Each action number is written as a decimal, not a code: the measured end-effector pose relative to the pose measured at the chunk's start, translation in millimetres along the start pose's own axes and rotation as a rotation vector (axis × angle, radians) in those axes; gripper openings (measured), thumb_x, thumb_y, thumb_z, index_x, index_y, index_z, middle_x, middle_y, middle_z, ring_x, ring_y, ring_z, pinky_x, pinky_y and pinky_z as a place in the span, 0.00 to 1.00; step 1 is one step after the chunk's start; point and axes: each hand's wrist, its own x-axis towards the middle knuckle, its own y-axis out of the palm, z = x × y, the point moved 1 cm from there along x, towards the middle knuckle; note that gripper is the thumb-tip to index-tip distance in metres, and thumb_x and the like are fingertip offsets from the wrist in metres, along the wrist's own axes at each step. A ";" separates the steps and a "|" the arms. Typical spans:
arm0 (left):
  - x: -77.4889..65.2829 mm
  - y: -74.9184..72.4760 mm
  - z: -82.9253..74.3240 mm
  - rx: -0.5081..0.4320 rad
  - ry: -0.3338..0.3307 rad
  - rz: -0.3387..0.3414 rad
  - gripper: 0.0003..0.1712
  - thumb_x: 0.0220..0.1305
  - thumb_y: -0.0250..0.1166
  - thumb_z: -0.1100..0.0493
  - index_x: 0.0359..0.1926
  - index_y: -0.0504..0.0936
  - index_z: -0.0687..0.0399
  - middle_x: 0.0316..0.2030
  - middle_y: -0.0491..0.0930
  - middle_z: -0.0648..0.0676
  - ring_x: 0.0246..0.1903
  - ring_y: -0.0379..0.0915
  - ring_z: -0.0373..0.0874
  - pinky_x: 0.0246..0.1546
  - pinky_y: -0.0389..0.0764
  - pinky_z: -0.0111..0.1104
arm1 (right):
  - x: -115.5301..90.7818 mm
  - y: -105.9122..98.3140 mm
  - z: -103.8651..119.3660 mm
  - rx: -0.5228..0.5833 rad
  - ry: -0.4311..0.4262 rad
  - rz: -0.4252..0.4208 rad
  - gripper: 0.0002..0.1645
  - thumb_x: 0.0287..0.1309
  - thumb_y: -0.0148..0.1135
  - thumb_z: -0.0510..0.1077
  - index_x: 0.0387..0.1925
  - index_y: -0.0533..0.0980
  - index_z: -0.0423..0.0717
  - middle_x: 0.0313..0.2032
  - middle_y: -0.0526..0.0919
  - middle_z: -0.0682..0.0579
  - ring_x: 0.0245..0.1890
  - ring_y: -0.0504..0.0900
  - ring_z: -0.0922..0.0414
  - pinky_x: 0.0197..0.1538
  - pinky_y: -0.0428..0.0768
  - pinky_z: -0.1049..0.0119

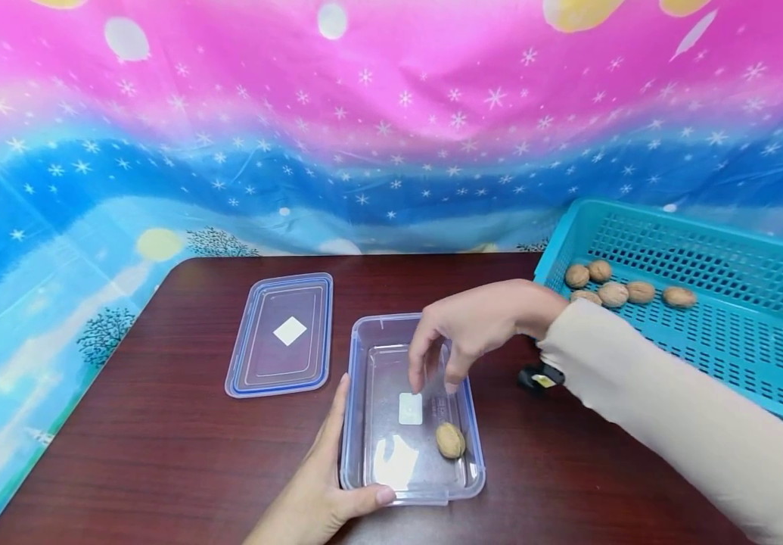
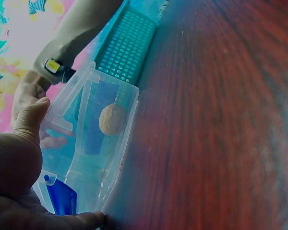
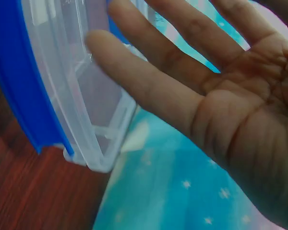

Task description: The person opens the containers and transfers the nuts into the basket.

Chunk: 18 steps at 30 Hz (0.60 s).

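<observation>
A clear plastic food container [image 1: 357, 393] with a blue-tinted rim stands lidless on the table. One walnut [image 1: 450, 440] lies inside it, near the front right corner; the left wrist view shows this walnut [image 2: 112, 119] through the wall. My left hand [image 1: 326, 477] holds the container at its front left corner, thumb over the front rim and fingers along the left side. Over the container's right side hovers my right hand [image 1: 469, 325], fingers pointing down and apart from the thumb, with nothing between them. Its loosely spread fingers [image 3: 149, 81] show in the right wrist view.
The container's lid [image 1: 282, 363] lies flat on the table to the left. At the right stands a teal perforated basket [image 1: 738, 341] with several walnuts [image 1: 613, 294]. A printed cloth [image 1: 364, 136] hangs behind the dark wooden table [image 1: 160, 446].
</observation>
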 end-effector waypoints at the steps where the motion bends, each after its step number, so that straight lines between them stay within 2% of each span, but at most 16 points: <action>1: 0.0 0.1 0.2 0.001 0.003 -0.001 0.79 0.49 0.84 0.52 0.85 0.33 0.28 0.85 0.40 0.51 0.80 0.43 0.55 0.68 0.46 0.14 | 5.0 0.1 -0.5 0.011 0.017 0.029 0.20 0.57 0.70 0.29 0.50 0.88 0.47 0.51 0.89 0.56 0.49 0.86 0.61 0.57 0.85 0.64; 6: -0.1 0.5 1.1 0.015 0.022 -0.005 0.79 0.49 0.85 0.51 0.85 0.33 0.29 0.85 0.40 0.53 0.81 0.42 0.57 0.69 0.46 0.14 | 27.5 4.4 -3.6 0.056 0.086 0.149 0.18 0.57 0.69 0.27 0.49 0.88 0.41 0.46 0.90 0.51 0.40 0.85 0.65 0.46 0.84 0.72; 10: -0.2 0.1 1.3 0.012 0.023 -0.001 0.79 0.49 0.84 0.52 0.85 0.33 0.28 0.85 0.39 0.53 0.81 0.41 0.57 0.68 0.46 0.13 | 41.5 12.2 -6.7 0.079 0.129 0.217 0.15 0.56 0.69 0.26 0.46 0.88 0.36 0.39 0.90 0.45 0.31 0.79 0.69 0.36 0.76 0.76; 14: -0.2 -0.6 0.8 0.005 0.006 0.004 0.79 0.50 0.84 0.52 0.85 0.33 0.28 0.85 0.38 0.51 0.81 0.41 0.56 0.68 0.46 0.14 | 51.5 20.5 -9.8 0.076 0.173 0.261 0.14 0.56 0.70 0.26 0.45 0.88 0.36 0.35 0.89 0.49 0.30 0.77 0.70 0.34 0.74 0.77; 18: -0.7 -0.9 0.5 0.011 -0.015 0.000 0.79 0.49 0.84 0.51 0.85 0.33 0.29 0.85 0.38 0.50 0.81 0.42 0.55 0.69 0.47 0.15 | 57.5 26.4 -12.2 0.052 0.178 0.298 0.13 0.56 0.70 0.27 0.44 0.89 0.36 0.32 0.88 0.53 0.27 0.73 0.70 0.32 0.70 0.77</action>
